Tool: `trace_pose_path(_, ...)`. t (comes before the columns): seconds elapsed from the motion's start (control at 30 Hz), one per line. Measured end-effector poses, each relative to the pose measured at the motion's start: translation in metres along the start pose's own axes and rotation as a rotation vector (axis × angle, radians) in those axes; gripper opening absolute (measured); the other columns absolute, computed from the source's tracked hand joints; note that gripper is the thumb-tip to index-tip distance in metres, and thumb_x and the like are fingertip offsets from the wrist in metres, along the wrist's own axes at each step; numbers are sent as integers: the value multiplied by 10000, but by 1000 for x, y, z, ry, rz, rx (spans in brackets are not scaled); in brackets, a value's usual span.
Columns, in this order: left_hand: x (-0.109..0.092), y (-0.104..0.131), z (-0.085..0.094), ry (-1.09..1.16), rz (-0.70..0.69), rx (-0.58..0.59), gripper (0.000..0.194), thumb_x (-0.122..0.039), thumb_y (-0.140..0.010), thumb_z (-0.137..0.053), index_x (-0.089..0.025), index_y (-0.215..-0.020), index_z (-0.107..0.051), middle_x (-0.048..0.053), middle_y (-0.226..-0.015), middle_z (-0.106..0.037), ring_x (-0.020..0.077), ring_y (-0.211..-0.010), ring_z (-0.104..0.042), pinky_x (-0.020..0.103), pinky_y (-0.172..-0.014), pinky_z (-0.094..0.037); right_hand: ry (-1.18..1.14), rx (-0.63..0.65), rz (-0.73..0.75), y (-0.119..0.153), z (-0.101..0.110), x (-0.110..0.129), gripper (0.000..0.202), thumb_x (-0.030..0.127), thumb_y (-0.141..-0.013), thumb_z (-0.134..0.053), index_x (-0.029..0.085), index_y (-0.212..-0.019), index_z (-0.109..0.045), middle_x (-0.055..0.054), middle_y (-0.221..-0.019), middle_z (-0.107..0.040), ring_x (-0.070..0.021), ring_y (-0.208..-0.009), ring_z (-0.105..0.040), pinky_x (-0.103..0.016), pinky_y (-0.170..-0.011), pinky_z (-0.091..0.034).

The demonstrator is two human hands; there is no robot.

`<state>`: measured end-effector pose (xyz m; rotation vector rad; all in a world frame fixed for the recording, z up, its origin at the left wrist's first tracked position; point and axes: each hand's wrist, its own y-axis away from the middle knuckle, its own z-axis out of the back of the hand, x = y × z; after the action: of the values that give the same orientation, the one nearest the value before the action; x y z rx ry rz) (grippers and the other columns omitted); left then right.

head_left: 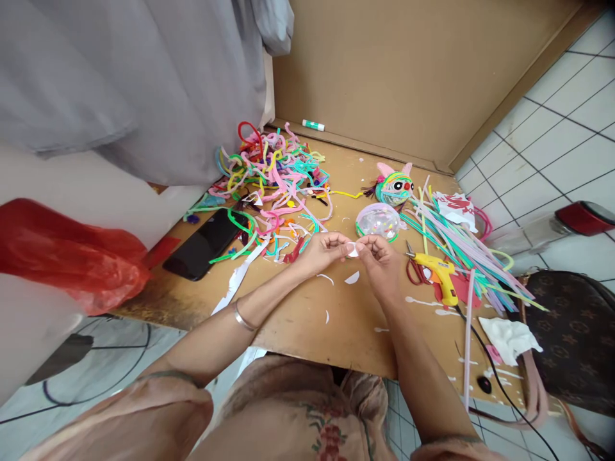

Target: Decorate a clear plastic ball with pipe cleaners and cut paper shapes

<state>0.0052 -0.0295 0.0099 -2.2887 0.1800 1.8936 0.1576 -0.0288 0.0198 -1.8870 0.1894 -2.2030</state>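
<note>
Between the fingertips of both hands is a small white paper piece, held over the middle of the table. My left hand pinches its left side; a bangle circles that wrist. My right hand pinches the right side. Just below on the table lies a white half-round paper scrap, with thin curved slivers around it. Right behind my hands sits a clear round container with a lilac and green rim. Beyond it stands a pipe-cleaner animal head with pink ears and round eyes.
A yellow glue gun lies to the right, its black cord running off the front edge. Behind it spread long pipe cleaners. A tangled pipe-cleaner heap, black phone and red plastic bag are leftward. A brown bag stands far right.
</note>
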Motion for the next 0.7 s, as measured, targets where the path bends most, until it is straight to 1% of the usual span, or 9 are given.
trace_pose_path(0.07,2,-1,0,-11,-25,-37,448,-538,-619,-794,-126,-751,-680,17,-660,-672,84,-553,-542,222,-583,-437,-37,-31,-6,-2,2,-2,244,440,-784,-652,202,-791,-599,45,-585,-552,-105,-536,-482,-241,-547,-380)
trace_pose_path(0.2,2,-2,2,0,-40,-103,502,-606,-600,-785,-134,-728,-670,27,-650,-687,81,-512,-526,223,-547,-436,-112,-245,28,-7,13,-3,259,464,-837,-598,206,-858,-608,68,-539,-498,-93,-493,-414,-234,-529,-350)
trace_pose_path(0.27,0,-3,3,15,-40,-121,507,-612,-587,-792,-137,-707,-663,20,-614,-675,82,-498,-524,219,-534,-436,-72,-297,56,-8,18,-1,297,487,-870,-552,199,-873,-628,71,-525,-469,-94,-497,-399,-236,-533,-345)
trace_pose_path(0.3,0,-3,3,21,-37,-125,509,-615,-582,-794,-138,-702,-662,16,-596,-668,84,-496,-527,218,-531,-439,-35,-294,68,-8,19,1,321,501,-878,-537,196,-866,-638,65,-532,-470,-97,-512,-410,-239,-544,-352)
trace_pose_path(0.37,-1,-2,2,25,-29,-130,517,-620,-571,-797,-139,-702,-663,14,-584,-665,88,-499,-538,218,-532,-444,29,-236,75,-7,17,4,340,518,-859,-556,192,-833,-648,43,-586,-517,-107,-565,-456,-247,-576,-377)
trace_pose_path(0.43,-1,-1,1,20,-26,-123,521,-623,-569,-797,-137,-707,-666,21,-605,-678,91,-509,-549,219,-539,-450,42,-146,58,-5,12,4,310,499,-794,-640,189,-791,-646,25,-648,-569,-115,-607,-490,-255,-599,-396)
trace_pose_path(0.53,0,-1,1,4,-26,-96,514,-615,-586,-792,-133,-712,-667,28,-625,-685,91,-517,-552,219,-544,-446,8,-65,17,-4,5,-1,264,434,-719,-712,186,-700,-624,29,-626,-565,-109,-583,-471,-254,-586,-388)
trace_pose_path(0.6,3,-3,3,1,-28,-88,501,-609,-611,-780,-131,-710,-664,24,-616,-676,82,-505,-535,215,-537,-432,-31,-74,5,-4,5,-5,244,405,-717,-705,186,-663,-614,39,-593,-538,-101,-564,-447,-249,-576,-374)
trace_pose_path(0.7,5,-8,9,55,-53,-151,485,-607,-643,-757,-138,-686,-641,7,-589,-646,68,-483,-496,209,-515,-406,-88,-138,3,-6,9,-6,225,387,-708,-701,188,-653,-612,49,-573,-511,-99,-562,-437,-251,-592,-384)
